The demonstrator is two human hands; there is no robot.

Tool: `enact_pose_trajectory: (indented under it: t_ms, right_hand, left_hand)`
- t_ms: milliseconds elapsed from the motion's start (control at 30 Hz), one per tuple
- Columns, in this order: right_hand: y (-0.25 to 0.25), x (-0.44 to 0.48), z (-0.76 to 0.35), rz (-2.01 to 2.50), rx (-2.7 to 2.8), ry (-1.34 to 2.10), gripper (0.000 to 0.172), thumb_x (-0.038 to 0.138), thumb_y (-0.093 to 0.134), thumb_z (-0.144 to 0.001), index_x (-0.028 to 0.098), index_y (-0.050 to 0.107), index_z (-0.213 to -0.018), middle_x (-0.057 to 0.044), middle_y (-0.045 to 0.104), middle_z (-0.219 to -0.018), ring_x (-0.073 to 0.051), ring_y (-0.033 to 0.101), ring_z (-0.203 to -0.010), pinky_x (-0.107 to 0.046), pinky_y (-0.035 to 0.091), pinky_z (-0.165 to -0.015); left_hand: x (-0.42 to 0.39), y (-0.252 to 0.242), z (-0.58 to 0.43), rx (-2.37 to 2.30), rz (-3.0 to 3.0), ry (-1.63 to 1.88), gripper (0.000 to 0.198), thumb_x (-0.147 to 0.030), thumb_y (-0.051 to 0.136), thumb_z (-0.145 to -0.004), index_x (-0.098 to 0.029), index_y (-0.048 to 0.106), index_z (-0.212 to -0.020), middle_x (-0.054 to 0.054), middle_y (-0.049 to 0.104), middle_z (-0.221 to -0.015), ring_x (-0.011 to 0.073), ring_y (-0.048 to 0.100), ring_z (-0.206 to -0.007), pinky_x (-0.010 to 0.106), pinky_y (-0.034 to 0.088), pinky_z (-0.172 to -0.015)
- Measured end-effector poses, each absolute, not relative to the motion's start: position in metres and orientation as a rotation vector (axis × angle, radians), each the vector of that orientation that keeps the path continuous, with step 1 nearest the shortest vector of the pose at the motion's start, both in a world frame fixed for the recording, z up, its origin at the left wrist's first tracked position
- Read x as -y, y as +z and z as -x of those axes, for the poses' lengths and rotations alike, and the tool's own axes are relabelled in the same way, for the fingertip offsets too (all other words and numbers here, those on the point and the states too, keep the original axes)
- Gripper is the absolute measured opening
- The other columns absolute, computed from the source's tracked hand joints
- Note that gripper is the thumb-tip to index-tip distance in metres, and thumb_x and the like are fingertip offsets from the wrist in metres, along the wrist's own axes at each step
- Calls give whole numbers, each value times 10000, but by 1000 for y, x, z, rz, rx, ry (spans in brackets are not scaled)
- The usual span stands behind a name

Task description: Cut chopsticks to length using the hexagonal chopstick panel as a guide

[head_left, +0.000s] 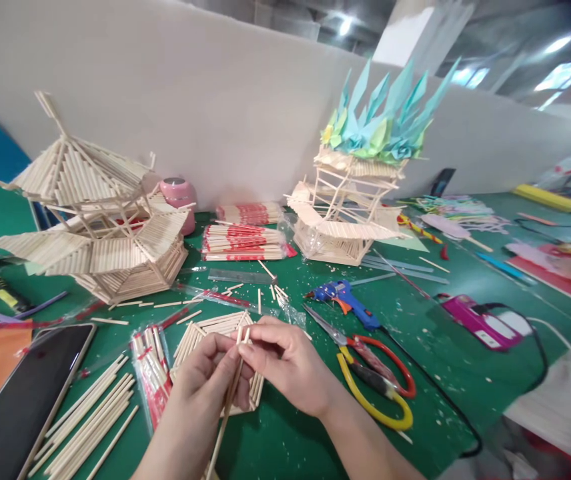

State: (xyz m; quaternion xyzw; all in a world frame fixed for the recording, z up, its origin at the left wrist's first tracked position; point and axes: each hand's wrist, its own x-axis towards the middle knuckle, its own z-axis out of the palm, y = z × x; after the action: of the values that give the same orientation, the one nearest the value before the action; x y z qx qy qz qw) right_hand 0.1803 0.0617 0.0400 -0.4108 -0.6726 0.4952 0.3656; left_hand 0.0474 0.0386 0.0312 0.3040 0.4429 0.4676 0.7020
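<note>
Thin wooden chopsticks [231, 395] stand nearly upright between my two hands, their tops close together. My left hand [204, 373] is closed around them from the left. From the right, the thumb and fingers of my right hand [285, 357] pinch their upper ends. Just behind and below my hands lies a many-sided frame of glued chopsticks [190, 341], partly hidden by them. Left of it are a plastic packet of chopsticks [149, 367] and a row of loose chopsticks [93, 427].
A chopstick pagoda [95, 233] stands at left, another model with blue paper leaves [350, 200] behind. A blue glue gun [343, 297], scissors [328, 325] and yellow-handled pliers [380, 413] lie right. A phone [30, 400] lies at left; chopstick packs [245, 241] lie near the wall.
</note>
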Motion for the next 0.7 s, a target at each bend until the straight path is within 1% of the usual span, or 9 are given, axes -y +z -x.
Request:
enact_pose_trajectory:
  t_ms: [100, 200, 300, 433, 567, 633, 700]
  right_hand:
    - [40, -62, -179, 1074, 1777, 1185, 272, 194, 470, -878, 155, 587, -635, 8, 515, -678, -114, 506, -706, -214, 412, -647]
    - [39, -61, -178, 1086, 1786, 1163, 320, 213, 455, -892, 154, 577, -601, -1, 535, -684, -116, 515, -711, -217, 416, -648]
    - [40, -60, -178, 1082, 1816, 1136, 321, 210, 457, -893, 158, 585, -603, -2, 556, -663, -122, 522, -729, -220, 418, -667]
    - [41, -59, -179, 1082, 1851, 1115, 314, 200, 448, -895, 164, 599, -621, 3, 561, -599, -133, 517, -721, -234, 414, -673]
    - [40, -57, -179, 1097, 1804, 1134, 314, 209, 466, -880, 162, 583, -593, -16, 588, -679, -137, 536, -722, -241, 418, -654]
    - [39, -57, -178, 1100, 1778, 1148, 308, 222, 472, -876, 160, 586, -597, -19, 591, -685, -139, 541, -705, -246, 418, -640]
    - [40, -57, -178, 1095, 1766, 1164, 318, 232, 460, -883, 160, 592, -603, -14, 587, -624, -146, 540, -692, -256, 416, -645]
  left_hand:
    - [-39, 33, -47, -977, -641, 1030, 265, -381, 666, -712, -156, 529, -686, -57, 522, -480, 43, 404, -425, 173, 278, -448]
    - [-37, 35, -47, -967, -612, 1016, 262, -375, 671, -707, -161, 524, -676, -50, 531, -484, 54, 419, -436, 182, 291, -461]
    - [-35, 36, -46, -945, -627, 1000, 250, -367, 655, -724, -167, 519, -660, -43, 535, -452, 73, 447, -453, 194, 318, -493]
    - [-34, 35, -44, -920, -630, 988, 233, -355, 645, -736, -169, 524, -665, -39, 550, -467, 76, 452, -462, 199, 324, -512]
    - [-34, 34, -45, -907, -645, 994, 240, -362, 635, -748, -170, 523, -656, -45, 537, -469, 74, 437, -460, 204, 312, -504]
    - [-34, 34, -46, -901, -643, 1006, 248, -365, 651, -731, -167, 525, -650, -47, 534, -470, 69, 425, -453, 203, 305, -496]
    - [-34, 36, -46, -900, -625, 1017, 263, -372, 681, -694, -165, 527, -643, -49, 531, -465, 66, 415, -441, 204, 302, -489]
